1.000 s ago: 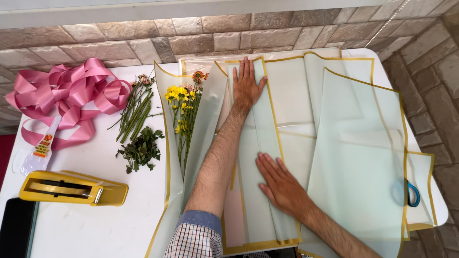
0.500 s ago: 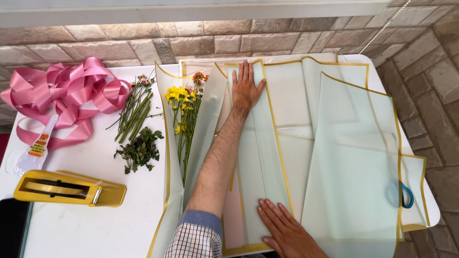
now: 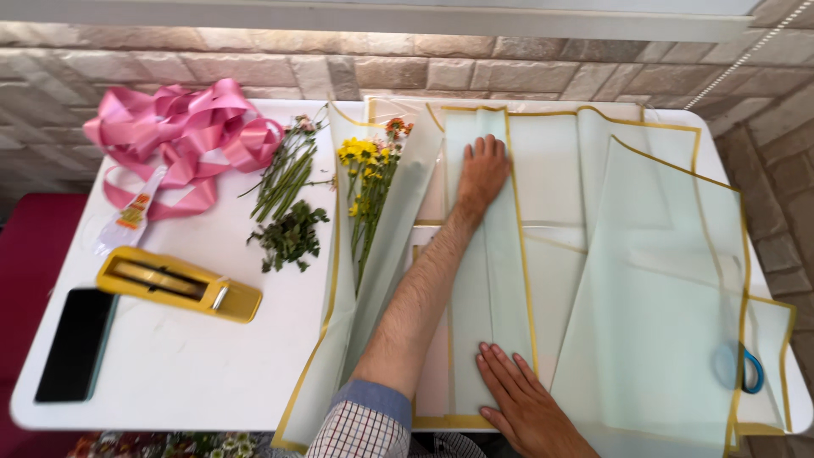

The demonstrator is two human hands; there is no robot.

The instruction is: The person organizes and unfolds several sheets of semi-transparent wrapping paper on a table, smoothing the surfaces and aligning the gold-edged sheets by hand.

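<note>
Several sheets of pale green translucent wrapping paper (image 3: 653,280) with gold edges lie overlapped on a white table (image 3: 195,356). My left hand (image 3: 482,170) lies flat, fingers together, on the far end of a folded strip of paper (image 3: 487,288). My right hand (image 3: 521,399) presses flat on the near end of the same strip, fingers spread. A small bunch of yellow and orange flowers (image 3: 366,191) lies in a folded sheet just left of my left forearm.
Pink ribbon (image 3: 182,136) is piled at the far left. Loose green stems (image 3: 284,174) and a leafy sprig (image 3: 290,237) lie beside the flowers. A yellow tape dispenser (image 3: 178,284) and black phone (image 3: 76,343) sit near left. Blue-handled scissors (image 3: 750,371) show under the paper at right.
My right hand has slid toward me along the strip, from its middle to its near end. My left hand stays at the far end.
</note>
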